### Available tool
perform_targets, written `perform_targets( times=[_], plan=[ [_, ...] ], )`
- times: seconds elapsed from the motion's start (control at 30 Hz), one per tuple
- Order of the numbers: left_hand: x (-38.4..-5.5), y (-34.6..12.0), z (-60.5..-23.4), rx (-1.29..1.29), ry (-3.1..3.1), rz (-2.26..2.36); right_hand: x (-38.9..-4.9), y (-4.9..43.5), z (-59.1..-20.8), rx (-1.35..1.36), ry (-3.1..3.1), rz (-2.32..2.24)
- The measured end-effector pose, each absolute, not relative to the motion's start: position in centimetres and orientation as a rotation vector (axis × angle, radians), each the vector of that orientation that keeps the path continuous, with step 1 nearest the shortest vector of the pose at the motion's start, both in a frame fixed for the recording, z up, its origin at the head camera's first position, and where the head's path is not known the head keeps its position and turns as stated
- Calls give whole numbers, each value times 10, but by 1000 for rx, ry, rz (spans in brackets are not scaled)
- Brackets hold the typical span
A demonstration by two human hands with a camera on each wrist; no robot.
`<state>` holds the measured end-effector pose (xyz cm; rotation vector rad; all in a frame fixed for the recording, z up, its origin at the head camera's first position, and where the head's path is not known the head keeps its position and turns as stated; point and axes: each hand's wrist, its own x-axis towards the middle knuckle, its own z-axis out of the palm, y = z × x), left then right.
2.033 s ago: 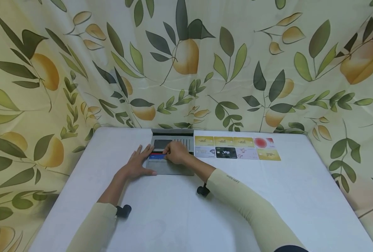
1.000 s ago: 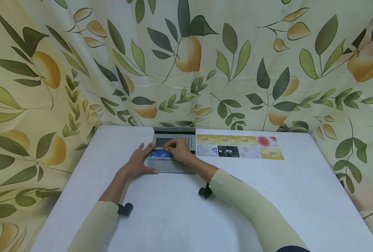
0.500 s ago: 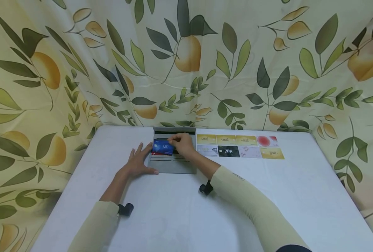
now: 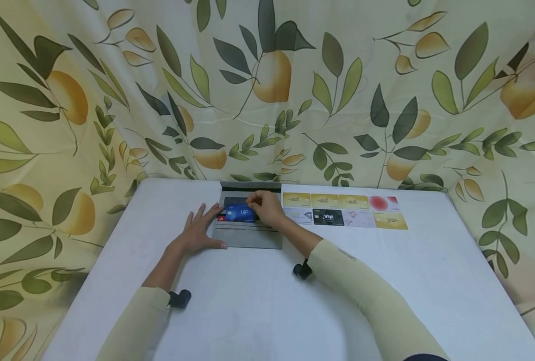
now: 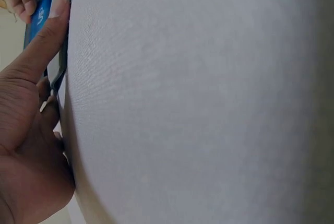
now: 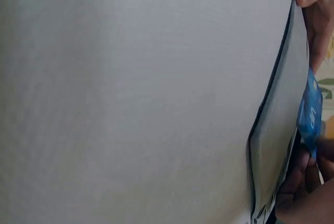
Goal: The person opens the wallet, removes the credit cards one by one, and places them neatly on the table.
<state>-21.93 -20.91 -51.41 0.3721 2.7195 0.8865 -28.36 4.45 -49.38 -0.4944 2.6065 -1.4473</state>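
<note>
A grey wallet [image 4: 248, 240] lies unfolded at the table's far side. My right hand [image 4: 267, 206] pinches the right end of a blue card [image 4: 239, 213] marked VIP, close over the wallet's slots. Part of a red card [image 4: 221, 218] shows at the blue card's lower left. My left hand [image 4: 197, 233] rests at the wallet's left side with fingers spread, its thumb on the near corner. The left wrist view shows that thumb [image 5: 44, 41] lying straight over the wallet's edge. In the right wrist view the blue card [image 6: 310, 112] stands out past the wallet's edge.
Two rows of cards lie right of the wallet, among them a gold card [image 4: 296, 199], a black Vip card [image 4: 328, 217] and a red-and-white card [image 4: 383, 203]. A white cloth [image 4: 249, 301] covers the table. Behind it hangs a fruit-patterned curtain [image 4: 294, 125].
My right hand has drawn the blue card up out of the wallet slot, uncovering the red card, then shifted it slightly right. My left hand has stayed at the wallet.
</note>
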Motion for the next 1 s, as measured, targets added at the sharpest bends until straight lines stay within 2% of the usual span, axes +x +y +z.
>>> perform_targets(
  times=[0.43,1.0],
  plan=[
    [-219,-208,-512,381,2719,889,-291,56,-493,-664,2581,-1216],
    [-220,-208,-516,378,2723,894,-276,86,-495,-698,2643,-1357]
  ],
)
